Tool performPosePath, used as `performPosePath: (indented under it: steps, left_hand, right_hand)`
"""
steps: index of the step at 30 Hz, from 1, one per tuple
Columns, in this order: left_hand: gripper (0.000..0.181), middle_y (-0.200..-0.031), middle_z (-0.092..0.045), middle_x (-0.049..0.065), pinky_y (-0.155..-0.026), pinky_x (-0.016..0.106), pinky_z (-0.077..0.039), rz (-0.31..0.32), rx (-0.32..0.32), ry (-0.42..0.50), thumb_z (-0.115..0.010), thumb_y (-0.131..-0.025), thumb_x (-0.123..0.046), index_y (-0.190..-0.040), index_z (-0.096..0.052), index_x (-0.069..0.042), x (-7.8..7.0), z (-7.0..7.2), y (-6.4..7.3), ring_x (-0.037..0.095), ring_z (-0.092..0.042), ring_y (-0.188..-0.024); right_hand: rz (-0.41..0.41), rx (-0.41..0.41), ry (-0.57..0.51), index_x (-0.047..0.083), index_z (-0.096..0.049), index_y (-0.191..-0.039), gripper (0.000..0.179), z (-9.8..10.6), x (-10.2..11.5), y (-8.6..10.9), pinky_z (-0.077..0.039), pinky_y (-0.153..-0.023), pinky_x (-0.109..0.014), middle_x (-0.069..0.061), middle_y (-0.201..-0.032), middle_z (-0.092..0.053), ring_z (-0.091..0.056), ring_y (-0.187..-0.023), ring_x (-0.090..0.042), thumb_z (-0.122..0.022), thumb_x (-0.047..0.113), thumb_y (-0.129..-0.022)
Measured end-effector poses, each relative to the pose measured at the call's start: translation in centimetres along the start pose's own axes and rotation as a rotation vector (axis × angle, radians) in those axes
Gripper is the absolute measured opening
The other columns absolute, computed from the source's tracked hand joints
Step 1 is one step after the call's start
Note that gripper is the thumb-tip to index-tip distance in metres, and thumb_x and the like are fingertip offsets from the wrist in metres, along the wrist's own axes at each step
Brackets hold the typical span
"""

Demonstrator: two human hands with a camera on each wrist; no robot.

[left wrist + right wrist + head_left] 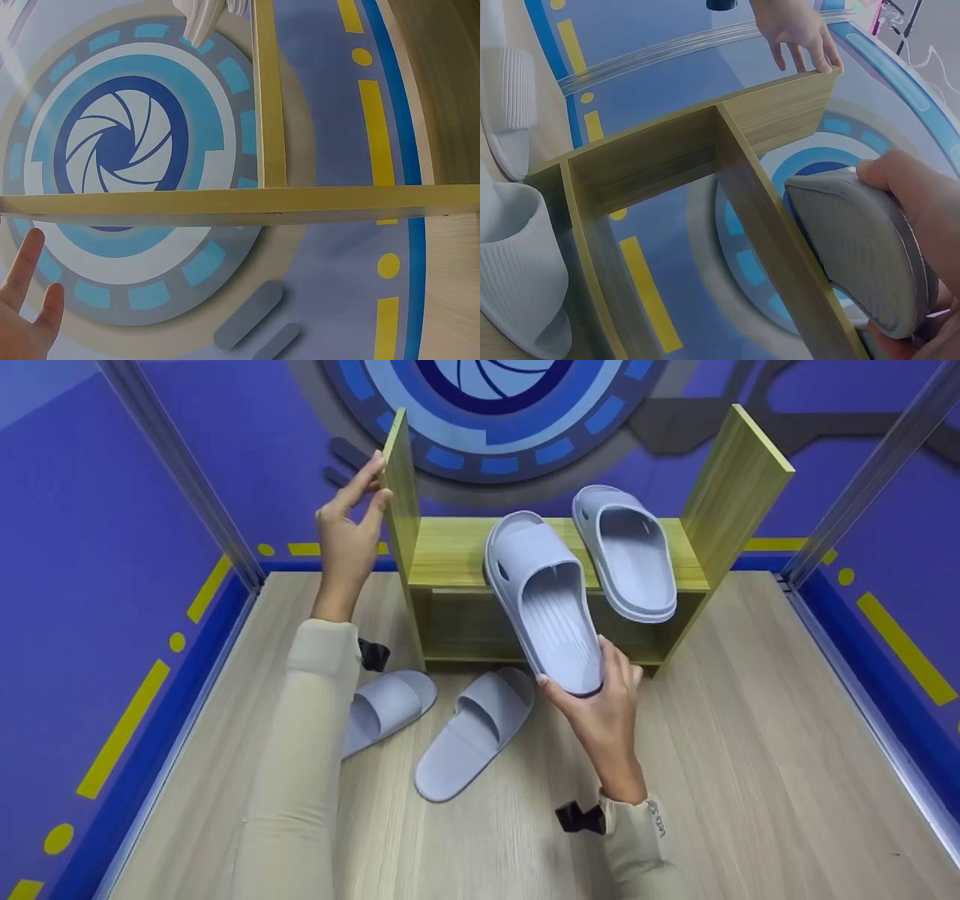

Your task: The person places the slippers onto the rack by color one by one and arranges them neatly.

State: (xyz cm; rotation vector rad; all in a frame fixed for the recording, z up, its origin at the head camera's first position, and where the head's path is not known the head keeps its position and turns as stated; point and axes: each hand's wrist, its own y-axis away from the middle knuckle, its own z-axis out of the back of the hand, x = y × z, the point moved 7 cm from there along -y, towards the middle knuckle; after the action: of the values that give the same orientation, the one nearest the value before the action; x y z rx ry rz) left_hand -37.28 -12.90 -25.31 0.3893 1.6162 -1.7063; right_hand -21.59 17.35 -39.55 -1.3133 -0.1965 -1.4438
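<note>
On my head feed, blue walls with yellow dashes enclose a wood-grain surface. A wooden rack stands near its back edge, two side panels rising past the upper shelf. I see the person's right hand clamped on the heel of a grey-blue held slipper; the toe reaches over the shelf's front edge, and I cannot tell whether it touches the shelf. Just to its right, a second slipper lies on that shelf, heel jutting past the front edge. The left hand touches the left side panel near its top front corner, thumb and fingertips apart. I read room over the shelf's left part, between held slipper and panel, and wide wood grain from the rack to the right wall. Before the rack's front left corner lie a third slipper and a fourth slipper, the latter partly behind the left sleeve.
</note>
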Motion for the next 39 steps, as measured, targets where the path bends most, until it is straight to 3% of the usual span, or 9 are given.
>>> performPosePath:
  steps: [7,14,22,28,30,39]
  left_hand:
    - [0.039,-0.131,-0.062,0.001,-0.094,0.03,-0.051,0.072,0.007,-0.004,-0.063,-0.092,-0.014,-0.131,-0.061,-0.014,0.2,-0.1,-0.1,0.014,-0.062,-0.112]
    - [0.039,-0.129,-0.064,0.005,-0.096,0.029,-0.05,0.134,0.018,-0.008,-0.06,-0.093,-0.009,-0.132,-0.06,-0.01,-1.4,0.0,0.2,0.016,-0.061,-0.114]
    - [0.04,-0.128,-0.065,0.002,-0.093,0.029,-0.052,0.09,0.008,0.008,-0.063,-0.092,-0.015,-0.132,-0.06,-0.017,0.4,-0.2,0.0,0.013,-0.061,-0.112]
    - [0.039,-0.127,-0.065,0.0,-0.093,0.029,-0.052,0.05,0.003,0.002,-0.063,-0.092,-0.015,-0.131,-0.061,-0.016,0.2,-0.1,0.0,0.011,-0.061,-0.111]
    - [0.039,-0.126,-0.066,-0.001,-0.091,0.029,-0.052,0.02,-0.003,0.001,-0.063,-0.092,-0.016,-0.131,-0.061,-0.016,0.2,-0.1,0.1,0.01,-0.062,-0.109]
    - [0.039,-0.132,-0.062,-0.002,-0.091,0.029,-0.052,0.002,-0.005,0.001,-0.063,-0.092,-0.017,-0.131,-0.061,-0.015,0.1,-0.1,0.0,0.01,-0.062,-0.11]
  right_hand:
    - [0.036,-0.001,0.061,-0.007,-0.051,-0.132,0.088,-0.7,0.9,-0.6,-0.039,-0.084,-0.046,-0.024,-0.128,-0.054,-0.041,-0.101,-0.037,-0.09,0.028,-0.061]
    - [0.081,-0.005,0.07,-0.01,-0.046,-0.135,0.091,-1.4,1.8,-1.1,-0.04,-0.087,-0.05,-0.027,-0.128,-0.049,-0.04,-0.102,-0.04,-0.089,0.027,-0.063]
    - [0.082,0.077,0.052,-0.01,-0.039,-0.14,0.097,-1.9,2.2,-1.1,-0.038,-0.094,-0.053,-0.027,-0.134,-0.044,-0.036,-0.113,-0.041,-0.089,0.025,-0.065]
    - [0.038,0.186,0.0,-0.01,-0.034,-0.143,0.094,-1.8,2.4,-0.8,-0.035,-0.101,-0.054,-0.027,-0.141,-0.038,-0.032,-0.12,-0.041,-0.085,0.021,-0.07]
    - [0.037,0.19,-0.014,-0.01,-0.035,-0.143,0.092,-1.7,2.6,-0.8,-0.034,-0.101,-0.053,-0.027,-0.142,-0.038,-0.031,-0.121,-0.04,-0.084,0.021,-0.071]
    - [0.105,0.128,-0.01,-0.011,-0.039,-0.14,0.087,-2.1,3.0,-1.1,-0.036,-0.098,-0.052,-0.027,-0.138,-0.042,-0.035,-0.117,-0.041,-0.083,0.023,-0.072]
